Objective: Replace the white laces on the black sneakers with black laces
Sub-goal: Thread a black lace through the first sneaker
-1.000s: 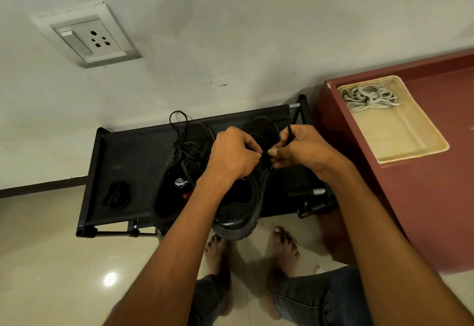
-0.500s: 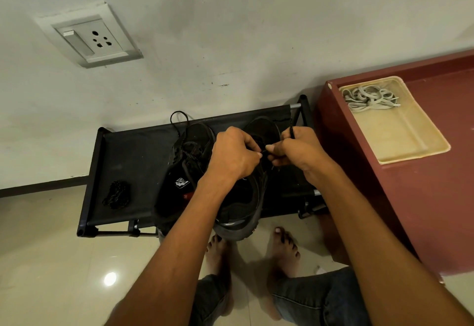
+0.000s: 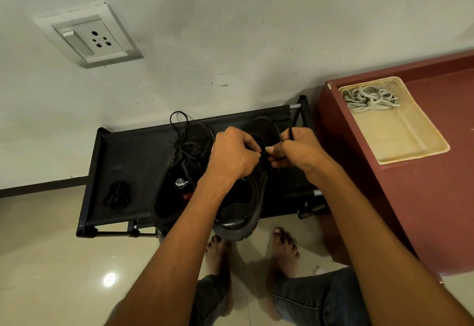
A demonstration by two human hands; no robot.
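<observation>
Two black sneakers lie on a low black rack [image 3: 133,161]. The left sneaker [image 3: 179,171] carries a black lace, one loop sticking up behind it. Over the right sneaker [image 3: 243,207], whose heel juts past the rack's front edge, both my hands work close together. My left hand [image 3: 233,156] pinches the black lace at the eyelets. My right hand [image 3: 297,153] grips the same black lace, and its end [image 3: 291,132] pokes up out of the fist. The eyelets are hidden by my fingers. White laces [image 3: 369,98] lie bundled in a cream tray [image 3: 410,143].
A bundle of spare black lace [image 3: 116,196] lies on the rack's left part. The tray sits on a dark red cabinet [image 3: 423,197] to the right. A wall with a socket [image 3: 89,37] stands behind. My bare feet [image 3: 284,246] rest on the glossy tiles.
My right hand has shifted slightly left toward my left hand, and the lace end in its fist now stands a little higher. The sneakers have not moved.
</observation>
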